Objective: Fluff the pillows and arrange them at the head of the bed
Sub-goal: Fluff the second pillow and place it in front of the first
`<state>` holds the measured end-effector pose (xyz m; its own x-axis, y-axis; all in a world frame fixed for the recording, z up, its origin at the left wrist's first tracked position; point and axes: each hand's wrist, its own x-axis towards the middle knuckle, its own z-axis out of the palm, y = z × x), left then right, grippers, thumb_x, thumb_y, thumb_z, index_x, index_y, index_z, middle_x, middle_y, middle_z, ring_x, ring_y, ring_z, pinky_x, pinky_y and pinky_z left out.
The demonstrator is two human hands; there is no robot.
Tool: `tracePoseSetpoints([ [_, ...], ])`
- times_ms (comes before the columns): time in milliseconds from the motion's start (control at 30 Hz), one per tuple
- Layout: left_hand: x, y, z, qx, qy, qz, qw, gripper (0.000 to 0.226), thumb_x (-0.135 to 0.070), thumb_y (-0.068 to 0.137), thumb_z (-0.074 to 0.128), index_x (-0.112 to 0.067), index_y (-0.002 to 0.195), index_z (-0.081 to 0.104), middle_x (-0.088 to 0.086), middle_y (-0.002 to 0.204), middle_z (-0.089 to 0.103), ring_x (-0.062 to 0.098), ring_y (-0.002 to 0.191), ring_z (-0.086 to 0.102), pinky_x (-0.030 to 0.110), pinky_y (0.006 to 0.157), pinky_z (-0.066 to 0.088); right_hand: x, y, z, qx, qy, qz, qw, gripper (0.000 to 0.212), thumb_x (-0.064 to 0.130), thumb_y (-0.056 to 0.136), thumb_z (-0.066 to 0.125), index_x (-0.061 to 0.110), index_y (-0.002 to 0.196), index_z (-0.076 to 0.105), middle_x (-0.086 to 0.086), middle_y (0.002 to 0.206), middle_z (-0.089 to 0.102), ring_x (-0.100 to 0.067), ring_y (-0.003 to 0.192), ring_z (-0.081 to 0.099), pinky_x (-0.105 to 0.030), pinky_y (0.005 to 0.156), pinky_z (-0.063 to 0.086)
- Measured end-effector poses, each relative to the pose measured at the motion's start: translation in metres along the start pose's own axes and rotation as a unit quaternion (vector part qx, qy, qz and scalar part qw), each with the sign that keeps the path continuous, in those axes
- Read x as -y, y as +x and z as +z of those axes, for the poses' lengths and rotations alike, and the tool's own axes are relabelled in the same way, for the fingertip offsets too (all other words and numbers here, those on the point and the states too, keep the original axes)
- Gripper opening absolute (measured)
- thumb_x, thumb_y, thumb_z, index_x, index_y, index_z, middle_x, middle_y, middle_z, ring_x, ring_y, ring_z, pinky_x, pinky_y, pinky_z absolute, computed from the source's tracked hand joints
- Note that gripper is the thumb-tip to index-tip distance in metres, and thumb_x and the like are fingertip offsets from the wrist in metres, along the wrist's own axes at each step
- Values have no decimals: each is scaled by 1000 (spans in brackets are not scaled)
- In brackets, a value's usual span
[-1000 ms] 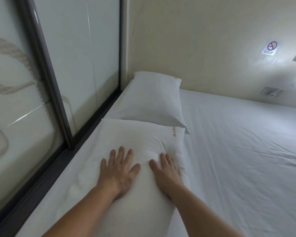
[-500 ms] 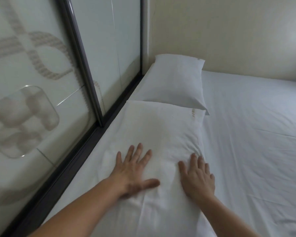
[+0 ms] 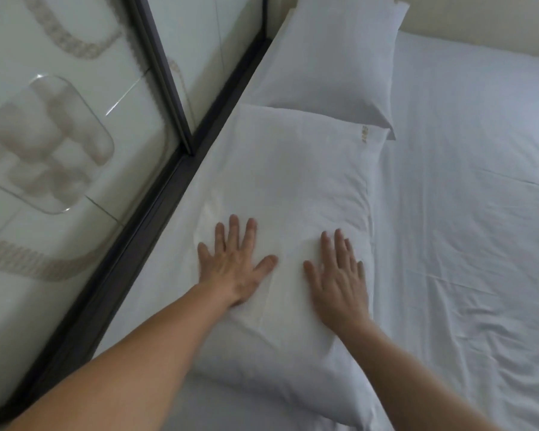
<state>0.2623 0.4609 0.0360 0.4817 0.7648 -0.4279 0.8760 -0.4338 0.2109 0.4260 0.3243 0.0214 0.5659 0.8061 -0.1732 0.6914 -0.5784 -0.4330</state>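
Note:
Two white pillows lie in a row along the bed's left edge, beside the glass wall. The near pillow [image 3: 293,175] lies flat under both my hands. My left hand [image 3: 234,262] rests palm down on its left part, fingers spread. On its right part my right hand [image 3: 339,275] also presses flat with the fingers apart. Neither hand grips the fabric. The far pillow [image 3: 333,57] lies beyond it in the corner, its near end touching the near pillow's far end.
A white fitted sheet [image 3: 467,181] with light creases covers the bed to the right. A frosted glass panel [image 3: 59,135] in a dark frame [image 3: 156,213] runs along the left side. A cream wall [image 3: 479,23] closes the far end.
The view has tilted down and closer to the pillow. Both hands have slid back toward me along the near pillow and moved further apart, still flat on it.

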Motion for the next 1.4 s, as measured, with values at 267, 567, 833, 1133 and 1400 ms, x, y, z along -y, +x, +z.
tracePoseSetpoints([
  [267,22,-88,3,125,10,-96,988,78,-70,87,23,-35,146,-15,6,160,-11,37,145,0,63,108,22,-2,-88,-15,151,-5,180,972,71,58,95,21,23,151,-4,-3,161,-8,-25,147,-1,-49,117,14],
  [567,29,-137,0,127,41,-78,988,110,-44,78,64,-27,146,-21,11,158,-17,35,145,-2,59,113,15,-2,-121,-33,162,138,221,952,103,65,78,57,23,151,-3,-5,161,2,-21,146,6,-43,115,20],
  [833,40,-125,37,8,207,34,978,62,-12,86,37,6,144,23,45,141,25,62,119,41,75,96,28,-44,-143,20,256,-74,138,954,132,45,69,74,23,140,-35,-17,146,34,-32,115,56,-37,82,46],
  [1133,72,-140,8,-54,282,114,951,59,2,71,24,10,124,48,20,109,65,31,104,60,65,111,1,-4,-172,12,141,-126,76,979,68,12,94,41,12,150,2,-13,94,63,-29,76,60,-33,59,38],
  [1400,99,-181,31,15,293,8,956,62,-40,96,21,-17,150,1,8,159,15,32,145,5,64,107,-8,-12,-213,-2,172,-169,127,962,78,13,91,43,15,149,-9,0,79,58,-17,62,55,-30,57,40],
])
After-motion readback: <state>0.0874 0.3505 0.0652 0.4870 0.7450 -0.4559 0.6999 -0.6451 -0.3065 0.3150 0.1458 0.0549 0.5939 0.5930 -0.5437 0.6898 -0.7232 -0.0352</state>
